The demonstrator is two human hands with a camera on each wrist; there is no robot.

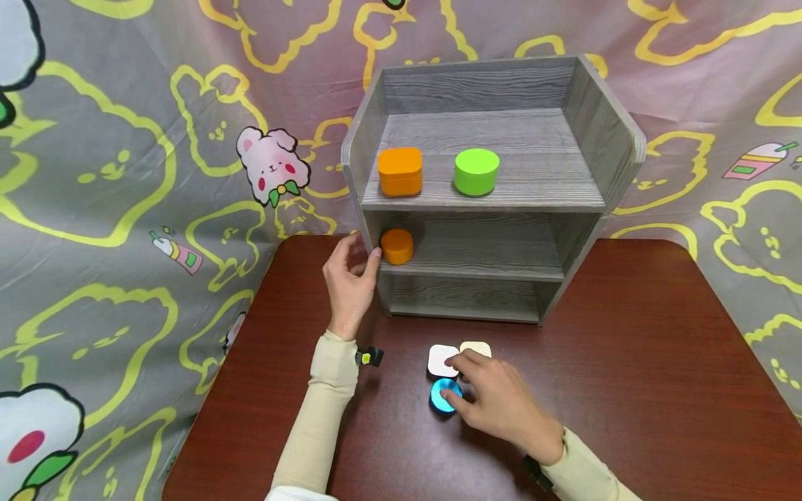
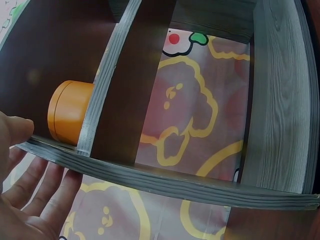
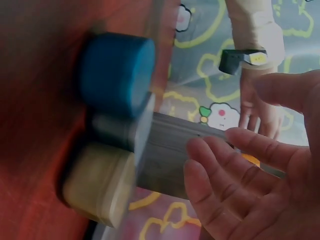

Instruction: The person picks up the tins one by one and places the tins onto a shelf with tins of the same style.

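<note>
My left hand [image 1: 352, 282] holds the left side panel of a grey wood-grain shelf [image 1: 476, 259], thumb on the inner side and fingers outside, as the left wrist view shows. Close to that thumb, a round orange container [image 1: 397, 247] sits on the middle level. My right hand [image 1: 498, 396] hovers above the table with its fingers loosely bent and apart. Beneath and beside it stand a round blue container [image 1: 443, 395], a white rounded-square container [image 1: 442, 360] and a cream container [image 1: 477, 348], partly hidden by the fingers. In the right wrist view the hand [image 3: 250, 175] touches none of them.
On the shelf's top level stand an orange rounded-square container [image 1: 400, 172] and a round green container [image 1: 476, 172]. The shelf rests at the back of a dark reddish-brown table [image 1: 645, 390]. A patterned cloth [image 1: 219, 139] hangs behind and at the sides.
</note>
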